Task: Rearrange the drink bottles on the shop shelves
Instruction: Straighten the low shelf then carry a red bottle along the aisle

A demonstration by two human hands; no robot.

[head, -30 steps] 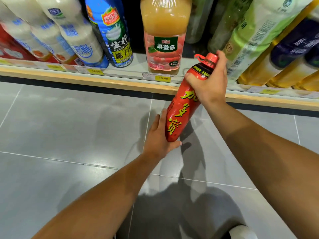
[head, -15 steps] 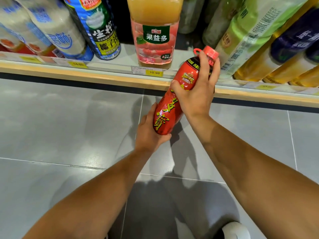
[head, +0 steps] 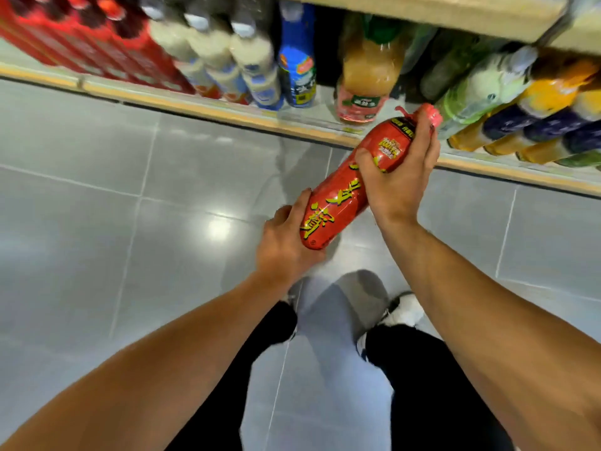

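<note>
Two hands hold one red herbal-tea bottle [head: 338, 203] tilted above the floor tiles [head: 97, 190]: right hand [head: 395, 180] fingers wrap its neck, left hand [head: 286, 242] cups its base, thumb alongside.

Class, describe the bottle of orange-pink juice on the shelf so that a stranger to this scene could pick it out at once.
Start at the bottom shelf that runs along the grey floor. Near its middle stands the juice bottle, upright, just behind the cap of the red bottle held in both hands. It alone has a green cap, cloudy orange liquid and a pink label; a blue bottle stands to its left.
</note>
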